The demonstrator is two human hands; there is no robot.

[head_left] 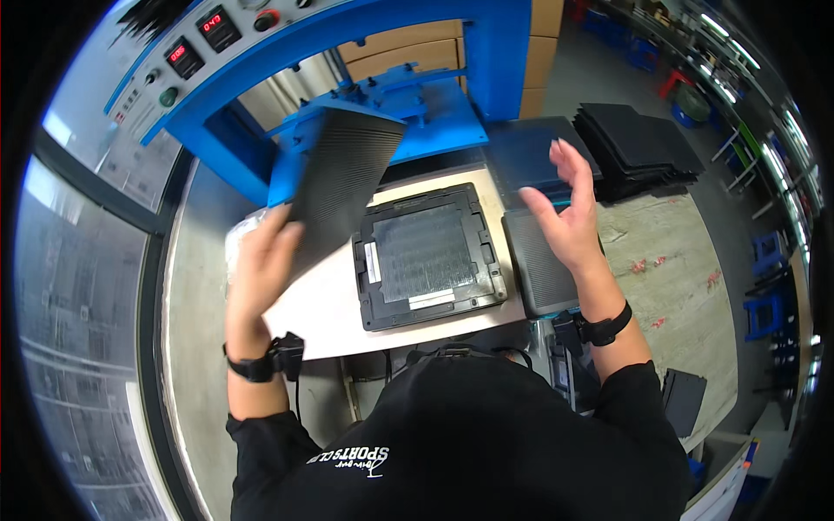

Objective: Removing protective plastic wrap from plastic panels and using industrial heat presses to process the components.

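My left hand [263,260] grips a thin black ribbed panel [347,169] by its near left edge, holding it tilted up over the left side of the board. Some of that panel is smeared by motion. In front of me a black rectangular mould frame [488,230] lies flat, with a dark, finely ribbed surface [426,252] inside it and pale strips along two sides. My right hand [569,204] is raised with thumb and fingers apart, holding nothing. Below it lies another grey ribbed panel [540,265], right of the frame.
A blue press [495,69] with a control panel [195,52] stands behind the pale board [321,321]. Several black sheets [638,143] are stacked at the back right on a marbled table [669,252]. Window panes [78,304] line the left.
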